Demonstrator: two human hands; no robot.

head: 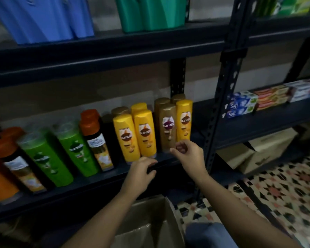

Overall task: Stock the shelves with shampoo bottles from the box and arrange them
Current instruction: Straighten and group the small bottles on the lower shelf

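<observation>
Nearest the camera, an open cardboard box (150, 226) sits on the floor below the rack, beside the person's blue-clad knee (209, 235); its contents cannot be made out. Patterned floor tiles (279, 190) lie to the right.

Both forearms reach up to the middle shelf (89, 183). The left hand (141, 169) rests at the shelf's front edge, fingers curled over something dark; whether that is a separate object or the shelf lip cannot be told. The right hand (188, 154) hovers just in front of the base of the gold Sunsilk bottle (168, 127), fingers loosely curled and holding nothing, contact with the bottle uncertain.

On the shelf the shampoo bottles stand upright in rows: a yellow Sunsilk bottle (183, 120) just right of the gold one, two yellow Sunsilk bottles (134, 136) to its left, then orange-capped dark bottles (95, 136), green Sunsilk bottles (61, 151), and further orange-capped bottles (13, 158) at far left. More gold and yellow bottles stand behind.

To the right, on the adjoining rack, lie Safi toothpaste cartons (240, 106). On the upper shelf stand blue bottles (43, 17) and green bottles (150, 13).
</observation>
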